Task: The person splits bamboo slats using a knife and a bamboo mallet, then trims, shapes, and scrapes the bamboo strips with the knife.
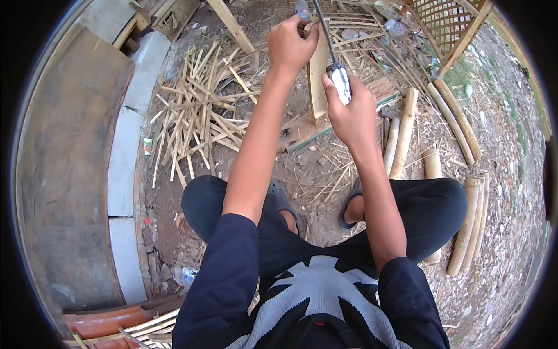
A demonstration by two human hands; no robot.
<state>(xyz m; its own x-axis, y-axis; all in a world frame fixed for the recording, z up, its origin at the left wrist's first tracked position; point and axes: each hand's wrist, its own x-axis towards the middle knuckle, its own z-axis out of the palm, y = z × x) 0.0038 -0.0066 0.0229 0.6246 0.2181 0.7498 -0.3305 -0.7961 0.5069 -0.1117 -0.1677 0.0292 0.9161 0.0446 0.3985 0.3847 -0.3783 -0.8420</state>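
Your right hand [353,110] has its fingers wrapped round the silvery handle [340,82] of a long-bladed knife [329,42], and your left hand [292,47] pinches a split-bamboo piece [318,87] near its far end

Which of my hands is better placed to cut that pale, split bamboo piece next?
Your right hand, probably: it grips a long, dark-bladed tool by its white handle; the left hand seems to hold the pale bamboo piece.

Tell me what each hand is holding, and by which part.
The right hand holds a long-bladed tool by its silvery handle; the left hand appears to hold the split bamboo piece near its far end.
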